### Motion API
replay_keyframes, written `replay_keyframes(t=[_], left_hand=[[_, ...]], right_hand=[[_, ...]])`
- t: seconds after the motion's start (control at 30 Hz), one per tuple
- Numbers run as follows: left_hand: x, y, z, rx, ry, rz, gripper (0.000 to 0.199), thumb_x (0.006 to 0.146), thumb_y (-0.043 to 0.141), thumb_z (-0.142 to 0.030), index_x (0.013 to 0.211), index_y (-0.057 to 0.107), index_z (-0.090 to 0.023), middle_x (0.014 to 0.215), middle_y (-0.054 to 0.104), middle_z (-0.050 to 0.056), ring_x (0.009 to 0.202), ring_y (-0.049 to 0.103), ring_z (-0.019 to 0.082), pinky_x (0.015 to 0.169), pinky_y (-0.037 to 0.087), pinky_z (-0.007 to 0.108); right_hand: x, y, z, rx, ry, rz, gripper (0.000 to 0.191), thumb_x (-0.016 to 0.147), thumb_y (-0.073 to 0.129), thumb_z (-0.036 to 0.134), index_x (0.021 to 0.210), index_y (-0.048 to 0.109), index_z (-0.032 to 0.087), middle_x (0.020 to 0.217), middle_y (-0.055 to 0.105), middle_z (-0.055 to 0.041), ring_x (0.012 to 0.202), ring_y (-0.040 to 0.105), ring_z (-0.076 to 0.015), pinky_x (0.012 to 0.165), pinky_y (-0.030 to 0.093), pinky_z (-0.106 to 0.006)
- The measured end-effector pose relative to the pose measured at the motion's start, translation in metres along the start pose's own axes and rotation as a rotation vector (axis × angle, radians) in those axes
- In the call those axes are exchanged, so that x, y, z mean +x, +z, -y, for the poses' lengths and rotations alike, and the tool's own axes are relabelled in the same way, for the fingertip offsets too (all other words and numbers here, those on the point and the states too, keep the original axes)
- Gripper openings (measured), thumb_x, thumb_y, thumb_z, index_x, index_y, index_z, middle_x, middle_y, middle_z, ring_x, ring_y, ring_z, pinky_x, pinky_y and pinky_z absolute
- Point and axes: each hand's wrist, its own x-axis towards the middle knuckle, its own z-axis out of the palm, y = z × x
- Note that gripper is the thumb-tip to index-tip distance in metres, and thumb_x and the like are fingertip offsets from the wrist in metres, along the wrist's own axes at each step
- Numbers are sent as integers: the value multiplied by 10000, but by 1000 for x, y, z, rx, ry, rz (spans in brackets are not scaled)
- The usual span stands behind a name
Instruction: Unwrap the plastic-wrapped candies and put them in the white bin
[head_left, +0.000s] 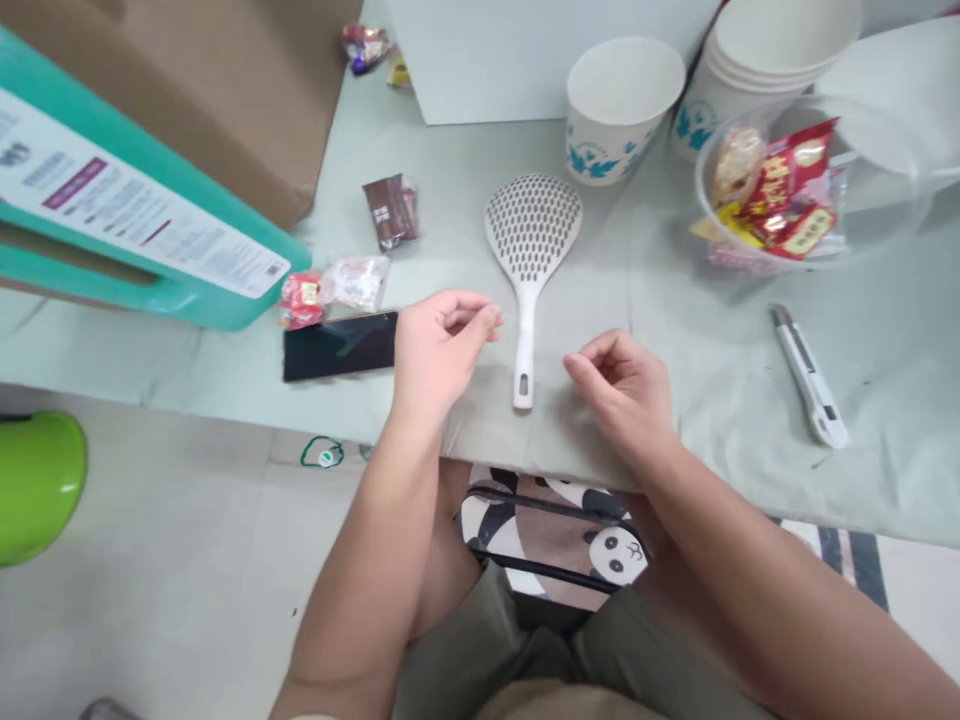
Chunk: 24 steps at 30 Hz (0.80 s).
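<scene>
A white slotted skimmer (526, 290) lies flat on the cloth-covered table, its round perforated head away from me and its handle toward me. My left hand (442, 345) is just left of the handle, apart from it, fingers curled and thumb close to the fingertips, with nothing visible in it. To the right of the handle, my right hand (622, 390) rests near the table edge, loosely closed and likewise showing nothing held. A black smartphone (341, 346) lies partly behind my left hand.
Small wrapped snacks (355, 283) and a brown packet (390, 212) lie at left, near a green-and-white container (150, 220) and cardboard box (247, 90). Paper cups (619, 120), a clear plastic bowl (885, 220) with snack packets, and a utility knife (808, 375) are at right.
</scene>
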Motion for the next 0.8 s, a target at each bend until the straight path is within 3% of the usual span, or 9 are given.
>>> replay_keyframes(t=[0.17, 0.3, 0.43, 0.5, 0.6, 0.7, 0.8], left_hand=[[6, -32, 13, 1, 57, 10, 203, 952, 669, -364, 852, 718, -193, 837, 773, 27, 789, 728, 143, 728, 554, 244], [13, -51, 33, -174, -28, -100, 309, 1010, 593, -489, 950, 697, -204, 959, 749, 37, 1037, 738, 211, 920, 561, 328], [18, -60, 31, -454, -120, -115, 349, 1065, 464, -504, 1127, 679, -236, 1263, 699, 44, 1372, 618, 253, 1147, 473, 411], [20, -64, 25, -525, -169, -118, 357, 1048, 484, -534, 1171, 663, -250, 1368, 665, 48, 1447, 555, 276, 1191, 445, 418], [23, -69, 21, -541, -199, -114, 383, 1039, 480, -579, 1179, 651, -266, 1363, 655, 37, 1465, 528, 302, 1200, 443, 449], [26, -74, 23, -535, -224, -108, 381, 1051, 464, -579, 1172, 650, -270, 1291, 649, 28, 1441, 547, 304, 1189, 452, 470], [26, -77, 27, -542, -239, -120, 366, 1055, 472, -560, 1151, 657, -259, 1243, 644, 26, 1391, 585, 285, 1179, 456, 466]], right_hand=[[-14, -5, -5, -248, -87, -30, 344, 870, 673, 378, 578, 581, 222, 508, 551, 17, 462, 454, -104, 468, 358, -249], [-12, 8, -3, -305, -125, -20, 299, 978, 574, 388, 740, 653, 224, 637, 645, -10, 528, 586, -139, 527, 482, -280], [31, 58, 15, -427, -340, 143, 102, 921, 609, 241, 995, 679, 228, 886, 717, -45, 730, 704, -178, 646, 572, -319], [69, 94, 27, -558, -562, 211, 238, 855, 666, 197, 1088, 682, 240, 1085, 714, -85, 878, 709, -208, 722, 594, -344], [132, 150, 43, -755, -713, 271, 542, 788, 721, 124, 1295, 641, 299, 1398, 616, -105, 1051, 693, -257, 847, 596, -400], [174, 188, 52, -976, -636, 387, 708, 700, 796, 88, 1344, 643, 337, 1633, 423, -92, 1050, 707, -288, 903, 581, -461], [184, 199, 55, -1098, -546, 532, 490, 753, 790, 171, 1222, 715, 288, 1680, 361, -57, 1065, 708, -252, 903, 568, -419]])
